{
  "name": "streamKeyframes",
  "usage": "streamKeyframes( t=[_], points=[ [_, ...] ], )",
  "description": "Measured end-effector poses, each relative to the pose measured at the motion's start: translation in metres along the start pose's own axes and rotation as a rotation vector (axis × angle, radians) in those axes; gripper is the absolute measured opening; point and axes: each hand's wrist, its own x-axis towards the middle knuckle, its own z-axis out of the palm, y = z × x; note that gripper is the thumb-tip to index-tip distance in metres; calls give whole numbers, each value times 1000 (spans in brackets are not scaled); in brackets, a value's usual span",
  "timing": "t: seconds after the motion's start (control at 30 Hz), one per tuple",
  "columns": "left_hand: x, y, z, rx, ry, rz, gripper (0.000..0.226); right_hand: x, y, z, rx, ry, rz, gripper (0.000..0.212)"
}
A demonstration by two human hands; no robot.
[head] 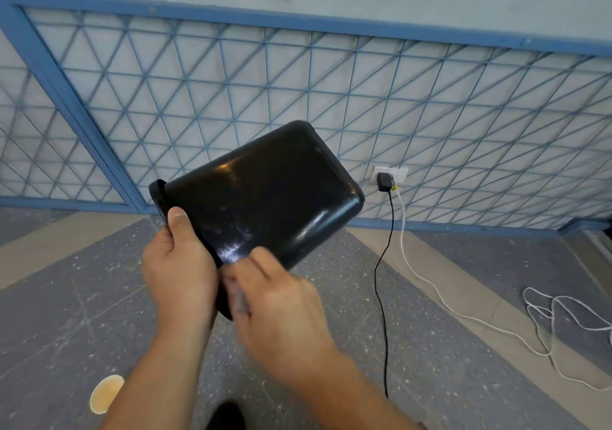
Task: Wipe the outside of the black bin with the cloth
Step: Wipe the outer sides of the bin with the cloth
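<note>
The black bin [265, 194] is held up in the air above the floor, tipped on its side so that its glossy flat bottom faces the person, with the rim pointing down and to the left. The left hand [178, 264] is clamped on the bin's rim edge, thumb lying over the outer wall and the other fingers hidden behind it. The right hand [281, 310] is blurred, pressed against the lower edge of the bin just beside the left hand; something greyish shows under its fingers, perhaps the cloth [239, 300], but the blur makes it hard to be sure, and I cannot tell whether that hand is closed on it. Behind the bin stands a blue metal grille [331, 91] along the pale wall. To the right, a black charger [384, 182] sits in a white wall socket [395, 174], with a black cable [381, 290] and a white cable [430, 284] trailing down over the speckled grey floor [82, 297]. A small round tan object [105, 393] lies on the floor at lower left.
</note>
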Motion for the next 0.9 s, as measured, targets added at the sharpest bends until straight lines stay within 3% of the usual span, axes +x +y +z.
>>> streamKeyframes(
  t=[0.17,0.27,0.47,0.73,0.9],
  points=[
    [1,1,-7,125,-2,81,56,11,65,-41,60,297,338,8],
    [-5,3,-6,160,-23,110,55,7,90,-51,33,372,461,9],
    [-2,3,-12,230,-110,233,58,7,100,-52,2,381,461,9],
    [-9,4,-18,264,-335,340,82,11,111,-66,19,467,515,8],
    [-6,3,-22,300,-387,334,74,12,116,-77,36,441,444,10]
  ],
)
